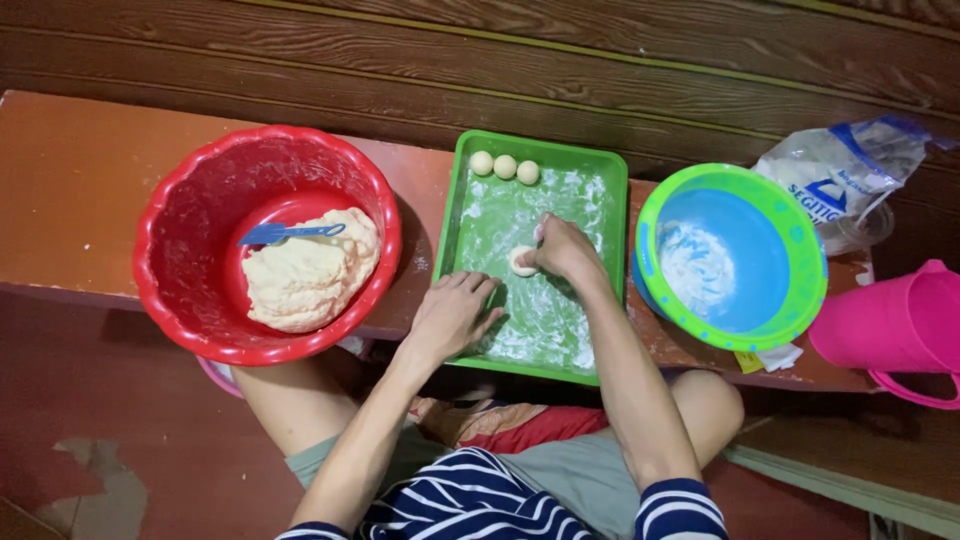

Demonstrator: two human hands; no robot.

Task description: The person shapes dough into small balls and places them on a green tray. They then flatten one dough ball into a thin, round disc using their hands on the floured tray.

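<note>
A green tray (610, 200) dusted with flour lies on a low wooden bench. My right hand (565, 250) presses on a small piece of dough (520, 262) in the middle of the tray. My left hand (455, 310) rests flat on the tray's near left edge, fingers together, holding nothing. Three small dough balls (505, 166) line the tray's far edge. To the left stands a red bowl (180, 240) with a big lump of dough (305, 280) and a blue spatula (285, 233) lying on it.
A blue bowl with a green rim (735, 255), floured inside, stands right of the tray. A plastic flour bag (840, 175) lies behind it, and a pink jug (900, 320) stands at the far right. The bench (70, 190) runs along a wooden wall. My knees are below it.
</note>
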